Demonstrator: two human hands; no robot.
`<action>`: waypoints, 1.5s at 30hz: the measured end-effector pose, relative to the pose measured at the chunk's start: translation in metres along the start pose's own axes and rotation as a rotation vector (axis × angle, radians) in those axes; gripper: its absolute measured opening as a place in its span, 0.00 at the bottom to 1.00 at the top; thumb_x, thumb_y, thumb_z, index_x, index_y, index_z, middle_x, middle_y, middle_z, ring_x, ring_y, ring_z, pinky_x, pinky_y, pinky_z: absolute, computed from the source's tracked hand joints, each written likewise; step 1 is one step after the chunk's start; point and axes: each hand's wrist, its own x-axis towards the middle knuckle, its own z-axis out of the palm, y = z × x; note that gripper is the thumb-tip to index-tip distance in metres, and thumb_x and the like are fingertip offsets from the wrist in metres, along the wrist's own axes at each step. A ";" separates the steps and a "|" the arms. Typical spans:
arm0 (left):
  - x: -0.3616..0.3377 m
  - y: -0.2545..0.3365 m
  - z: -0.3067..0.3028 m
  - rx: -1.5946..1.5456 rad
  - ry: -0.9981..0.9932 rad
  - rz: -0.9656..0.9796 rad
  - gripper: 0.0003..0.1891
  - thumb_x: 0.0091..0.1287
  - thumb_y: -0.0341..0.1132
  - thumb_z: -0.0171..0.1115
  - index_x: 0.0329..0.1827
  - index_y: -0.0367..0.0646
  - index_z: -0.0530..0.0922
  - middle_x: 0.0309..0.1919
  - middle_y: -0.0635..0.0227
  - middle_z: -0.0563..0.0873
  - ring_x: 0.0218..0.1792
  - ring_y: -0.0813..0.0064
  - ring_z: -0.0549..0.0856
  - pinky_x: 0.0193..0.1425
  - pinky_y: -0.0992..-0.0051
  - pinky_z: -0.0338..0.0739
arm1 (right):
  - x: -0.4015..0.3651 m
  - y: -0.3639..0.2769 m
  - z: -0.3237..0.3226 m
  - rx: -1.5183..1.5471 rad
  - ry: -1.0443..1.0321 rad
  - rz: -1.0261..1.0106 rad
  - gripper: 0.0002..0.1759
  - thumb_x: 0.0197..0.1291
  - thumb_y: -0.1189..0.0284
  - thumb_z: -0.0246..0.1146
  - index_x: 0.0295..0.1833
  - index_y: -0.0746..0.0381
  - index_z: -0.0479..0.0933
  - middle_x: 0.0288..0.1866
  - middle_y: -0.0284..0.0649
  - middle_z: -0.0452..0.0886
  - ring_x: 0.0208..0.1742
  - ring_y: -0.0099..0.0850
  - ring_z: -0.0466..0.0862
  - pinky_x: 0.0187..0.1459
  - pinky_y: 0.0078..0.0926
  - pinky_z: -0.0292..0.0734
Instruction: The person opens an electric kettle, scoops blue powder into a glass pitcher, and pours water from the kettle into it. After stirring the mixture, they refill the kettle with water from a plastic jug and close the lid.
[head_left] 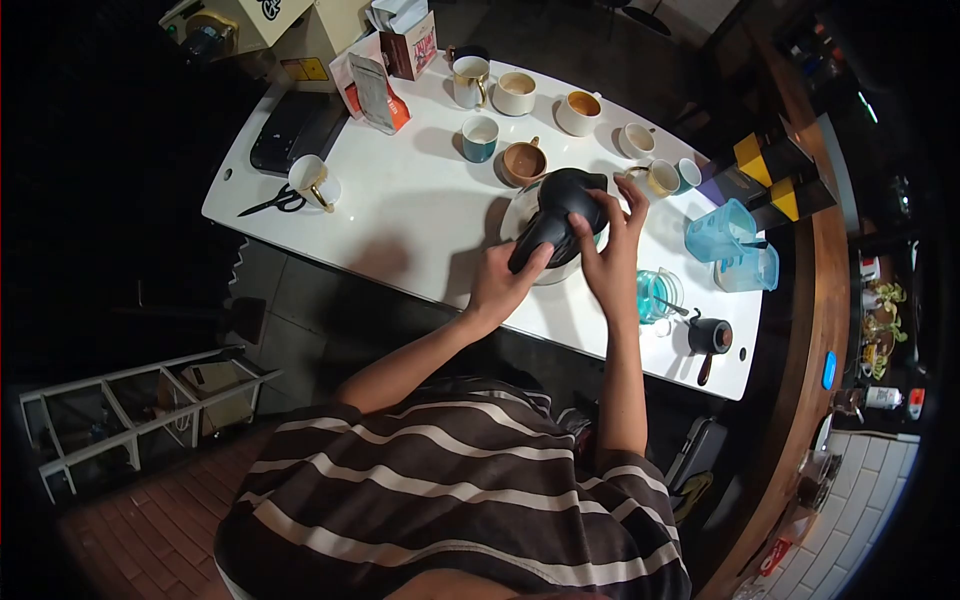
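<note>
A black, rounded jug-like vessel [566, 210] is held above the near middle of the white table; its exact kind is hard to make out. My left hand [508, 283] wraps around its lower, handle-like end. On the other side, my right hand [613, 240] steadies the body with the thumb against it and the fingers curved over its right edge. Beneath, largely hidden by the vessel and hands, lies a pale round dish [515, 215]. A brown cup [523, 162] stands just behind the vessel. To the right of my right hand is a clear jar of blue-green liquid [652, 296] with a spoon.
Several cups, among them a white mug [470, 82] and a teal cup [480, 138], line the table's back. Scissors [275, 203] and a gold-handled mug [314, 183] lie left. Blue plastic jugs [722, 232] and a small dark pot [709, 336] stand right.
</note>
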 end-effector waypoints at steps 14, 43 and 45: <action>-0.134 0.016 0.008 0.380 0.750 0.285 0.11 0.63 0.36 0.70 0.36 0.34 0.86 0.19 0.62 0.85 0.21 0.76 0.85 0.29 0.74 0.77 | -0.050 -0.073 -0.005 0.279 -0.121 -0.437 0.19 0.51 0.76 0.73 0.49 0.62 0.79 0.66 0.50 0.63 0.74 0.54 0.61 0.71 0.53 0.57; -0.408 -0.345 -0.149 0.178 1.501 -0.208 0.18 0.69 0.33 0.61 0.61 0.37 0.77 0.49 0.65 0.85 0.48 0.71 0.83 0.57 0.72 0.77 | -0.315 -0.100 0.271 0.796 -0.799 -0.476 0.16 0.56 0.75 0.66 0.51 0.64 0.80 0.49 0.46 0.80 0.52 0.44 0.81 0.55 0.40 0.75; -0.448 -0.471 -0.152 0.418 1.484 -0.375 0.19 0.70 0.34 0.63 0.61 0.37 0.77 0.52 0.63 0.84 0.52 0.70 0.82 0.59 0.71 0.77 | -0.332 -0.016 0.350 0.648 -0.898 -0.024 0.08 0.68 0.74 0.60 0.50 0.64 0.77 0.46 0.43 0.80 0.51 0.37 0.79 0.54 0.32 0.73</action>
